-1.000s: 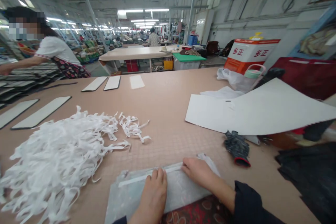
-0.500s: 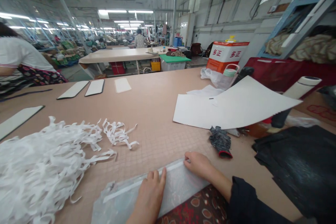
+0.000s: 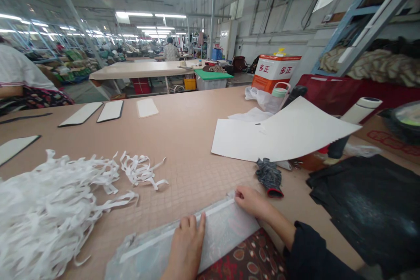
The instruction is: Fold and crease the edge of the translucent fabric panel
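Two bare hands: the left hand (image 3: 187, 245) lies palm down, fingers extended and resting on the strip; the right hand (image 3: 251, 203) has its fingertips curled together at the strip's right end, though whether they pinch it cannot be told.
Plastic piece: a translucent, wrinkled, whitish plastic sheet or bag (image 3: 226, 236), lying at the near edge of the tan-covered worktop (image 3: 193, 135), beside a brown-and-red patterned cloth (image 3: 243, 260).
Strip: one narrow, flat white band (image 3: 141, 247) running along the plastic's far edge, beneath the left fingers.
Handling: the plastic is judged light, limp and rather slippery, prone to creasing; best held by its far corners, with a flat palm steadying the middle. The strip appears soft and light, best taken at its ends.
Loose strips: a tangled heap of white ribbon-like strips (image 3: 49, 210) at the worktop's near left corner.
Box: a white-and-orange printed box with a yellow cap (image 3: 275, 72), near the far right corner; contents hidden.
Bin: a pale translucent bin (image 3: 213, 84) beyond the far edge, under a green lid (image 3: 212, 74) bearing assorted items; contents indistinct.
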Demonstrator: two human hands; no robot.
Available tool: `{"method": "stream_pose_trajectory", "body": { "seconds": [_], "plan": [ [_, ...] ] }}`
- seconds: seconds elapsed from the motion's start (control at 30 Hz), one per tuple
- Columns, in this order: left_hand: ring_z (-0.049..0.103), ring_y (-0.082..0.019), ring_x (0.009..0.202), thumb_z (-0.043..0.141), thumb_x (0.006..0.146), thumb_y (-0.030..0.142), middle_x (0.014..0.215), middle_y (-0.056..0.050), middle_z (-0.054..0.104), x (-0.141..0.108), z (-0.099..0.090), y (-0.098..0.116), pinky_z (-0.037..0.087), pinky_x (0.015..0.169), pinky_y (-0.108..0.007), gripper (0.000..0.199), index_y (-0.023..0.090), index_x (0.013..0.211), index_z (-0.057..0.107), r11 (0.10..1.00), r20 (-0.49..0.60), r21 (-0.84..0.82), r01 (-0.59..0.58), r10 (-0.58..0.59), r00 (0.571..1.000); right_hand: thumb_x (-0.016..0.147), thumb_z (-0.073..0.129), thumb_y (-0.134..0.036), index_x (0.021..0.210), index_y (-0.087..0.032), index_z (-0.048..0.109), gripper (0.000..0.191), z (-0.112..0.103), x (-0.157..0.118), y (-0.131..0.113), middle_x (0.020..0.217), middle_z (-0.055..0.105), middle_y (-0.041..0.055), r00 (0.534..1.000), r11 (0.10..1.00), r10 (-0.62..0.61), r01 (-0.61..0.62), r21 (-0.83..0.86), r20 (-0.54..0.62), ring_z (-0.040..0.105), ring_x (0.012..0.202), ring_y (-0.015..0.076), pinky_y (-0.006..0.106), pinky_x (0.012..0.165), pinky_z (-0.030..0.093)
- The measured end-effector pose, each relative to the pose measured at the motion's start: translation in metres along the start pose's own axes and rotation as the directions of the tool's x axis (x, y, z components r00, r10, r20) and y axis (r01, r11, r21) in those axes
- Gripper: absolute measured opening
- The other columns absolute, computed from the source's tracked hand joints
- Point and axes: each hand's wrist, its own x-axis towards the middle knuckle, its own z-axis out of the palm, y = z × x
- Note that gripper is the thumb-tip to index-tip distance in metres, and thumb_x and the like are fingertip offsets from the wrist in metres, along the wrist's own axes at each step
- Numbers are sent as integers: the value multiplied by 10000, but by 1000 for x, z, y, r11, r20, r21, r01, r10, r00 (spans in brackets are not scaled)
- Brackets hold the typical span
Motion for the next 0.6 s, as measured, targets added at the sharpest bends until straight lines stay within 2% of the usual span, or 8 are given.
{"method": "stream_pose_trajectory", "body": {
  "seconds": [0.23,0.47,0.53,0.6],
  "plan": [
    [545,-230,816,406,770,20,927,-88,552,2,9,3,472,597,-306,559,270,1270,411,1000,-12,8,27,-27,1000,772,434,-212,812,-182,600,173,4,1,-4,829,658,68,999,998,30,-32,-53,-31,579,752,181,259,584,316],
    [548,-233,837,374,782,14,927,-86,566,-3,-3,2,461,601,-299,538,255,1260,422,999,-3,-28,20,-20,1000,813,433,-193,867,-163,585,164,2,-4,-10,855,640,108,996,988,27,-39,-150,-85,588,774,211,285,622,360],
    [554,-238,841,376,791,24,931,-88,572,-3,-8,4,466,607,-310,525,253,1260,423,999,10,-37,31,-30,999,808,421,-112,881,-161,577,179,9,-13,-22,890,621,115,986,979,-40,7,-204,-159,572,822,219,299,665,373],
    [560,-245,850,372,798,28,935,-87,580,-3,-12,6,476,617,-327,516,255,1259,423,998,23,-46,46,-45,999,795,427,-54,870,-176,575,206,21,-23,-40,903,608,95,944,946,-243,181,-268,-221,552,851,218,312,710,383]
  ]
}}
